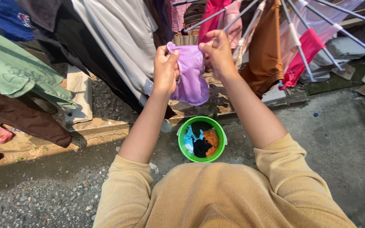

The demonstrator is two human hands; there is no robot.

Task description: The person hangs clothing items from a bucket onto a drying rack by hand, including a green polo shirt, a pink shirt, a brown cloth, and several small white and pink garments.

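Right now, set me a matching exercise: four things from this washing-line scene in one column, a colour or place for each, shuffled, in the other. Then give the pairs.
Things:
1. small garment
2. bucket
3. garment at far left
4. hanging cloth at right

Descriptions:
A. bright pink, draped over a grey rack arm
B. light green, hanging at the left edge
C. purple, held up by both hands, left hand and right hand
D. green, on the ground below the hands, with clothes inside

Pairs: 1-C, 2-D, 3-B, 4-A
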